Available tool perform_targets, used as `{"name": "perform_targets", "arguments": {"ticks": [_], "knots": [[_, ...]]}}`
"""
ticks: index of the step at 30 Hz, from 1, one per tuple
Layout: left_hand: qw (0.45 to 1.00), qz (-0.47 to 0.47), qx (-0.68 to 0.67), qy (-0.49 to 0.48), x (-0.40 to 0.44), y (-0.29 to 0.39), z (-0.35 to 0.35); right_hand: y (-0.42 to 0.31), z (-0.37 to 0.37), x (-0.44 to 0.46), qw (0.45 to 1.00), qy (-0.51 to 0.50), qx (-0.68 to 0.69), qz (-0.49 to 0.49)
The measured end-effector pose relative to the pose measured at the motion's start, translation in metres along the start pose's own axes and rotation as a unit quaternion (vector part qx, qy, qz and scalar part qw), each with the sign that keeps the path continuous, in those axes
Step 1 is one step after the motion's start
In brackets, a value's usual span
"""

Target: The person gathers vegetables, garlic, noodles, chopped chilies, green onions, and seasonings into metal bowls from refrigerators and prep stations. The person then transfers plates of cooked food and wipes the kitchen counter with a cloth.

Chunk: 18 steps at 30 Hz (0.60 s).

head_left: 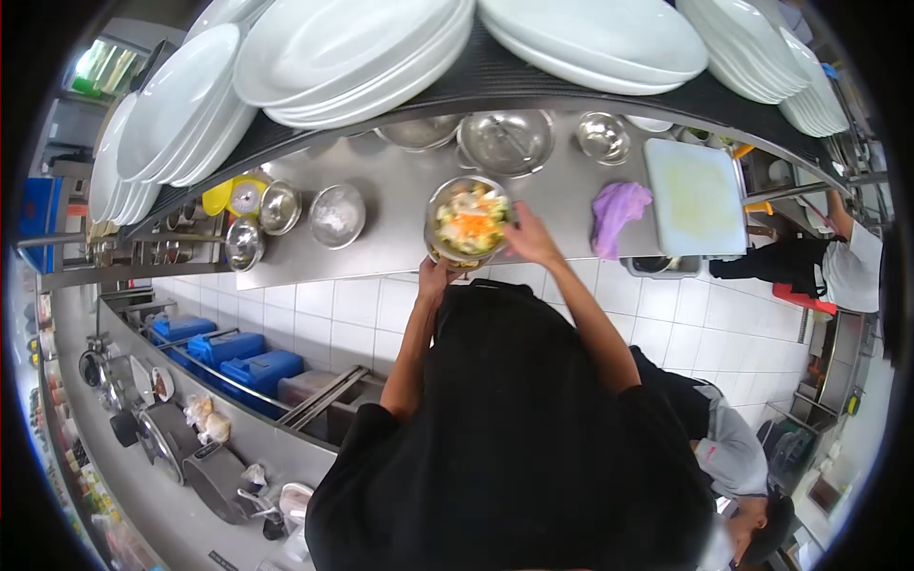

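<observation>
A metal bowl (469,219) of chopped orange, white and green food is held at the front edge of the steel counter (390,205). My left hand (439,278) is closed on the bowl's near left side, where a second rim with food shows just beneath. At the right side, my right hand (528,235) has its fingers pressed to the bowl's rim; its fingertips are partly hidden. Behind the bowl stands a larger empty metal bowl (506,143). Left of it is a bowl with white powder (337,216).
Stacked white plates (347,52) line the shelf above. A purple cloth (620,214) and a cutting board (695,197) lie at the right. Small metal bowls and a yellow scale (246,197) stand left. Two other people are at the right, one near the lower right (738,447).
</observation>
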<state>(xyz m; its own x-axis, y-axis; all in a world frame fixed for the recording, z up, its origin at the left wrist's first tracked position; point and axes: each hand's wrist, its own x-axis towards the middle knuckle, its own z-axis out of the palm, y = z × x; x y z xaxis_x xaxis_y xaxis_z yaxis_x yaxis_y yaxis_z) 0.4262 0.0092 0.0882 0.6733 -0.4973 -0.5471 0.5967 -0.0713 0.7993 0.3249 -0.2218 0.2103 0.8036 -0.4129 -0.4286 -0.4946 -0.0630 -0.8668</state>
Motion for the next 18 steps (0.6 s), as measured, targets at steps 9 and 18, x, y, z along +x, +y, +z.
{"name": "perform_targets", "arguments": {"ticks": [9, 18], "knots": [[1.0, -0.004, -0.022, 0.005, 0.006, -0.003, 0.01, 0.031, -0.034, 0.021, 0.988, -0.103, 0.111, 0.037], [0.999, -0.014, 0.027, 0.036, 0.009, 0.006, 0.014, 0.155, -0.208, 0.147, 0.811, 0.372, 0.433, 0.127]]}}
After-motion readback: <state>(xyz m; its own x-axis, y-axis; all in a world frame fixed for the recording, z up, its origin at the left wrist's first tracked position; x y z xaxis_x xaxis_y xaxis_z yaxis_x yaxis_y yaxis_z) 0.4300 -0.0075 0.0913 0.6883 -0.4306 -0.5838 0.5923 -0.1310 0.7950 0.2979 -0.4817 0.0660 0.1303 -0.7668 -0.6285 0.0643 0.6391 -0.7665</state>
